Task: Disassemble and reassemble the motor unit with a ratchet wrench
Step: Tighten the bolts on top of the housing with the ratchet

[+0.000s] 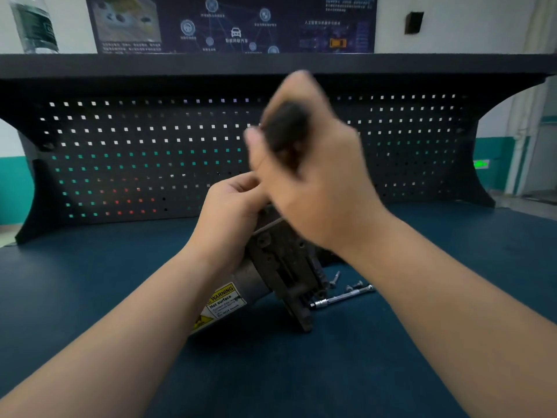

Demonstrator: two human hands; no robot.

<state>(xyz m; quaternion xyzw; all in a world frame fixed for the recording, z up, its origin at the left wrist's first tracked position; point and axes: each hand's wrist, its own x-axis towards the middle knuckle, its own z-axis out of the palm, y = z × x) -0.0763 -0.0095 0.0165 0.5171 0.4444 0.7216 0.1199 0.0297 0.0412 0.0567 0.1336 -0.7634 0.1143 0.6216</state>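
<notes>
Head cam looks down over a dark blue counter (90, 282) with a black pegboard (135, 152) standing behind both hands. Biggest task thing is the motor unit (280, 273), tipped on its side below the fingers, its grey cylinder with a yellow warning label (221, 301) pointing back toward the person and its rusty dark mounting plate facing right.

Left hand (232, 212) sits on the top end of the motor unit, fingers curled over the upper edge of the plate, so it's gripping the thing. Right hand (313, 182) is raised above and just right of that, wrapped round a dark handle (286, 131) that pokes up out of the fist. It's so motion-blurred I can't say for sure what tool it is, and its lower end is hidden behind the palm, so no telling if it meets the motor.

Down to the right of the plate, below the right wrist, a chrome extension bar (343, 297) lies flat on the counter, one end just beside the plate's lower corner. A few loose bolts (354, 285) lie just past it, partly cut off by the right forearm.
</notes>
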